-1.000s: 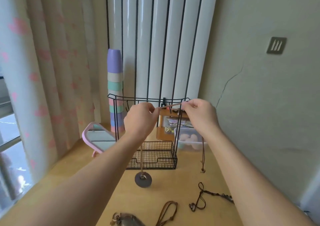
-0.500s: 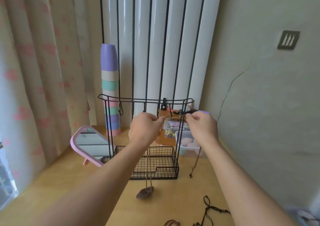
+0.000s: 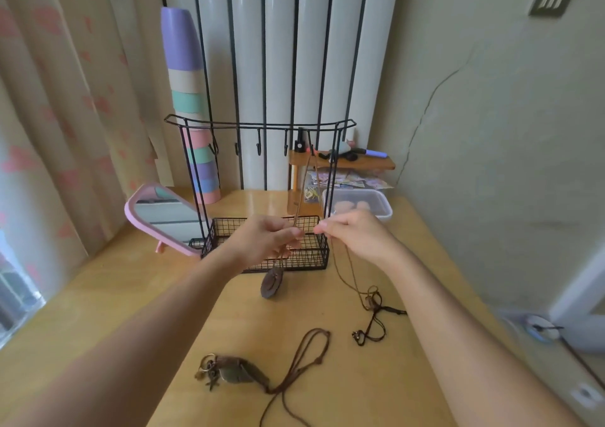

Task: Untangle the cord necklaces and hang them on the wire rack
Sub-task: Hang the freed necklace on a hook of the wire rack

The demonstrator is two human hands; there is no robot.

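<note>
A black wire rack (image 3: pixel 260 127) with hooks along its top bar stands on the wooden table, with a mesh basket at its base. A tan cord necklace (image 3: pixel 302 184) hangs over a right-hand hook, its two strands running down to my hands. My left hand (image 3: pixel 266 240) pinches one strand; a round dark pendant (image 3: pixel 271 284) dangles below it and touches the table. My right hand (image 3: pixel 352 235) pinches the other strand, which trails down to the table. Two more cord necklaces lie on the table: a dark brown one with charms (image 3: pixel 235 372) and a thin black one (image 3: pixel 371 325).
A pink-framed mirror (image 3: pixel 162 218) leans left of the rack. A tall stack of pastel cups (image 3: pixel 193 105) stands behind it. A small wooden shelf (image 3: pixel 343 163) and a clear lidded box (image 3: pixel 358 204) sit at the back right by the wall.
Both hands have come down from the rack's top bar to basket height. The tan cord now hangs from a hook, and the pendant has dropped to the table.
</note>
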